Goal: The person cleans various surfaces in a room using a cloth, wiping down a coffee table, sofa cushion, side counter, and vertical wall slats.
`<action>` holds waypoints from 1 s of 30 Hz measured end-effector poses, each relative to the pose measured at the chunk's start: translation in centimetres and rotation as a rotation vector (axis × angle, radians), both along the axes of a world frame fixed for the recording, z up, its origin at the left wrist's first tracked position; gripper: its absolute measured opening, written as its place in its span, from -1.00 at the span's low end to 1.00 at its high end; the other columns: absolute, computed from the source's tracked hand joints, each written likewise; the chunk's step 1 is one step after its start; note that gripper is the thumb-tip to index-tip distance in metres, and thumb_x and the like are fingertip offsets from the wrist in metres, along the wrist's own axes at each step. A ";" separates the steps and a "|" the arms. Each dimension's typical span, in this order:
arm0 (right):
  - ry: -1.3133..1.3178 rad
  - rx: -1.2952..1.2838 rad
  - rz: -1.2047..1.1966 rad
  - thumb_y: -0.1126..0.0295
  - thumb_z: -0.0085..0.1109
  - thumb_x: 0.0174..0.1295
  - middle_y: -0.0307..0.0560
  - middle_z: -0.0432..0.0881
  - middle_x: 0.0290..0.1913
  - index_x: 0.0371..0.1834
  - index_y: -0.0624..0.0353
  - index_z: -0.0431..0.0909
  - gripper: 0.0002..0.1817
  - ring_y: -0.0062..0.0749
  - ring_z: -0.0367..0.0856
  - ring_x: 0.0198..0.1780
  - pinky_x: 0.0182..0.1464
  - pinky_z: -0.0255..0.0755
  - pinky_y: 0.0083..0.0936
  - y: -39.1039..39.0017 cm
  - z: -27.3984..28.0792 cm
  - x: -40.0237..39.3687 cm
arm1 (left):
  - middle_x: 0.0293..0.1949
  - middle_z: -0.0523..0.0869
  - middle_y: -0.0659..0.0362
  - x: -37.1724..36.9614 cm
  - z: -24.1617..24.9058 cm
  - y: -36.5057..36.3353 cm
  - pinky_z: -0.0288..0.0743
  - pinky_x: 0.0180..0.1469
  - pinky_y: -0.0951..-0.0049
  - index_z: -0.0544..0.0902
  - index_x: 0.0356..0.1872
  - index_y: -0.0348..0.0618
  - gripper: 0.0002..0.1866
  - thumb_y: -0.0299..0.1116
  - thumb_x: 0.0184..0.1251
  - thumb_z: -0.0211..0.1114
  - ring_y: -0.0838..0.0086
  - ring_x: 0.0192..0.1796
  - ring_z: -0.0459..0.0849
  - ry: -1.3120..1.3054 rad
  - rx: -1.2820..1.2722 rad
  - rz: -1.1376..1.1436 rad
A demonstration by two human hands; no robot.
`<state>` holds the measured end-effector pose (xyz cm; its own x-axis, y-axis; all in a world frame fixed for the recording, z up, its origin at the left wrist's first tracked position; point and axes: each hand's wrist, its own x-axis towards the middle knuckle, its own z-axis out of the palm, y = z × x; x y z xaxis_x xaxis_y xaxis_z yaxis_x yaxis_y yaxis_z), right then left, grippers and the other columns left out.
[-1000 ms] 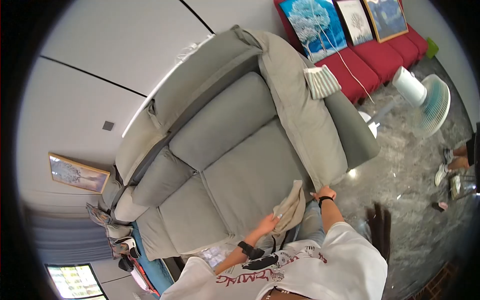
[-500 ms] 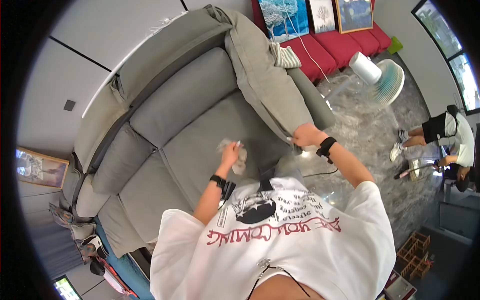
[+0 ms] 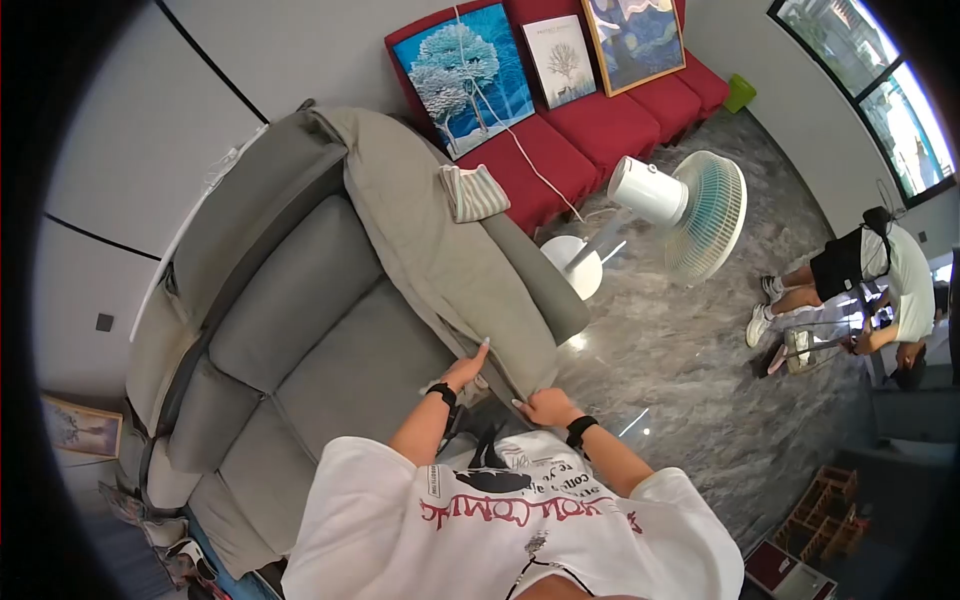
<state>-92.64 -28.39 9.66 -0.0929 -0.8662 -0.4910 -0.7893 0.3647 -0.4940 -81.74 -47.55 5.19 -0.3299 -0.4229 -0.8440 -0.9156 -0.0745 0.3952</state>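
A loose grey sofa cover (image 3: 440,235) lies along the armrest of a grey sofa (image 3: 330,340). My right hand (image 3: 550,408) is closed on the cover's edge at the front end of the armrest. My left hand (image 3: 465,372) rests against the inner side of the armrest, one finger pointing up along the cover's fold. Under its palm shows a bit of thin, pale crumpled cloth (image 3: 482,383), mostly hidden by the hand. Both wrists wear black bands. A striped folded cloth (image 3: 474,193) is draped over the armrest farther back.
Beyond the armrest a white standing fan (image 3: 655,195) is on the grey marbled floor (image 3: 640,340). Framed pictures (image 3: 468,80) lean on red seats (image 3: 530,165), a white cord hanging across them. At right, another person (image 3: 870,270) bends over, holding a long-handled tool. Wooden racks (image 3: 820,510) stand lower right.
My left hand has moved from above the seat to the armrest, close to my right hand. My right hand stays on the cover's edge. The view has swung toward the fan and red seats.
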 end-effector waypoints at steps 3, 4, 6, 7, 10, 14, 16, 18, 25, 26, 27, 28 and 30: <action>-0.052 -0.019 0.065 -0.05 -0.32 0.16 0.13 0.51 -0.62 -0.69 0.22 0.53 -0.39 0.02 0.50 -0.49 -0.38 0.39 -0.23 -0.9 0.4 -2.2 | 0.03 0.36 -0.22 -2.3 2.3 -0.9 0.15 0.12 0.27 0.38 -0.01 -0.46 0.04 0.48 -0.07 -0.38 0.07 0.15 0.28 -0.045 0.024 -0.118; -0.078 -0.003 0.171 -0.05 -0.31 0.16 0.12 0.50 -0.64 -0.72 0.23 0.52 -0.39 0.03 0.49 -0.52 -0.41 0.38 -0.23 -1.6 0.9 -2.9 | 0.03 0.36 -0.22 -2.1 2.6 -1.0 0.15 0.12 0.27 0.38 -0.01 -0.46 0.04 0.48 -0.07 -0.38 0.07 0.15 0.28 -0.061 0.029 -0.093; -0.119 0.006 0.296 -0.05 -0.31 0.16 0.11 0.49 -0.67 -0.74 0.24 0.51 -0.38 0.03 0.48 -0.55 -0.43 0.37 -0.22 -2.3 1.1 -2.6 | 0.10 0.31 -0.16 -0.9 3.4 -1.2 0.12 0.16 0.29 0.37 0.01 -0.40 0.02 0.47 -0.06 -0.45 0.09 0.19 0.23 -0.035 0.051 0.012; -0.126 -0.050 0.356 -0.04 -0.29 0.15 0.10 0.48 -0.69 -0.76 0.24 0.49 -0.39 0.03 0.47 -0.57 -0.45 0.36 -0.21 -2.9 1.2 -2.3 | 0.08 0.33 -0.18 0.5 3.1 -1.4 0.12 0.16 0.31 0.37 0.00 -0.41 0.00 0.46 -0.04 -0.42 0.07 0.19 0.23 0.123 0.043 0.068; -0.130 -0.172 0.510 -0.02 -0.25 0.14 0.09 0.46 -0.72 -0.80 0.24 0.47 -0.40 0.04 0.45 -0.60 -0.47 0.35 -0.20 -5.5 2.3 -1.0 | 0.04 0.36 -0.21 2.3 3.9 -2.0 0.13 0.15 0.31 0.39 -0.03 -0.44 0.00 0.45 -0.03 -0.40 0.06 0.18 0.25 0.060 0.006 0.008; -0.098 -0.336 0.633 0.03 -0.20 0.12 0.11 0.44 -0.74 -0.80 0.25 0.48 -0.45 0.05 0.44 -0.60 -0.49 0.35 -0.19 -8.0 4.1 0.4 | -0.03 0.42 -0.25 2.8 4.6 -3.1 0.19 0.09 0.35 0.43 -0.10 -0.49 -0.11 0.34 0.03 -0.21 0.09 0.14 0.32 0.226 -0.068 0.131; -0.061 -0.389 0.615 0.05 -0.20 0.12 0.10 0.41 -0.77 -0.85 0.24 0.44 -0.45 0.02 0.44 -0.62 -0.53 0.33 -0.22 -8.4 6.9 -0.3 | -0.27 0.43 -0.13 2.3 6.1 -4.3 0.22 -0.12 0.35 0.44 -0.32 -0.46 -0.23 0.28 0.03 -0.12 0.20 -0.12 0.36 0.282 -0.138 0.081; -0.039 -0.310 0.513 0.10 -0.17 0.10 0.08 0.44 -0.74 -0.83 0.24 0.44 -0.50 0.01 0.44 -0.62 -0.51 0.31 -0.21 -7.8 10.8 -1.5 | -0.76 0.45 0.10 1.8 8.7 -5.3 0.29 -0.55 0.36 0.47 -0.74 -0.40 -0.36 0.14 0.03 0.06 0.43 -0.64 0.44 0.398 -0.295 0.025; 0.050 -0.453 0.150 0.12 -0.10 0.08 0.04 0.40 -0.78 -0.86 0.20 0.42 -0.53 -0.05 0.40 -0.68 -0.59 0.28 -0.28 -0.5 6.8 -3.4 | -0.80 0.43 0.08 0.0 5.9 -2.1 0.28 -0.54 0.33 0.43 -0.80 -0.39 -0.30 0.21 0.04 0.00 0.36 -0.66 0.43 0.480 -0.201 -0.238; 0.106 -0.296 0.091 0.11 -0.12 0.10 0.04 0.40 -0.78 -0.84 0.21 0.44 -0.52 -0.04 0.39 -0.68 -0.59 0.28 -0.26 0.6 5.4 -3.6 | -0.73 0.51 0.00 -0.1 3.9 -1.5 0.34 -0.45 0.29 0.47 -0.77 -0.40 -0.25 0.27 0.04 -0.06 0.27 -0.59 0.51 0.400 -0.179 -0.414; 0.167 -0.159 0.120 0.08 -0.14 0.10 0.07 0.44 -0.75 -0.80 0.22 0.48 -0.51 -0.02 0.43 -0.66 -0.57 0.32 -0.24 1.1 5.4 -3.6 | -0.54 0.59 -0.11 0.1 3.2 -1.3 0.37 -0.25 0.27 0.55 -0.68 -0.39 -0.19 0.35 0.02 -0.17 0.12 -0.39 0.56 0.333 -0.182 -0.577; 0.178 -0.148 0.105 0.08 -0.14 0.10 0.07 0.44 -0.75 -0.80 0.22 0.48 -0.51 -0.02 0.43 -0.66 -0.57 0.32 -0.24 1.3 5.3 -3.5 | -0.46 0.60 -0.13 0.4 2.6 -1.2 0.37 -0.18 0.33 0.60 -0.58 -0.36 -0.19 0.36 0.02 -0.19 0.10 -0.33 0.56 0.268 -0.216 -0.607; 0.210 -0.116 -0.044 0.04 -0.17 0.10 0.08 0.46 -0.73 -0.79 0.22 0.48 -0.48 -0.01 0.45 -0.63 -0.55 0.33 -0.21 1.5 4.9 -1.8 | -0.43 0.60 -0.11 0.6 2.9 -2.0 0.37 -0.16 0.35 0.63 -0.50 -0.32 -0.21 0.34 0.05 -0.20 0.14 -0.29 0.56 0.178 -0.052 -0.610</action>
<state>-94.44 -26.91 14.53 -0.2218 -0.9083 -0.3546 -0.8635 0.3519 -0.3612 -81.09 -49.57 8.05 -0.6576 -0.1539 -0.7375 -0.7073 0.4634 0.5339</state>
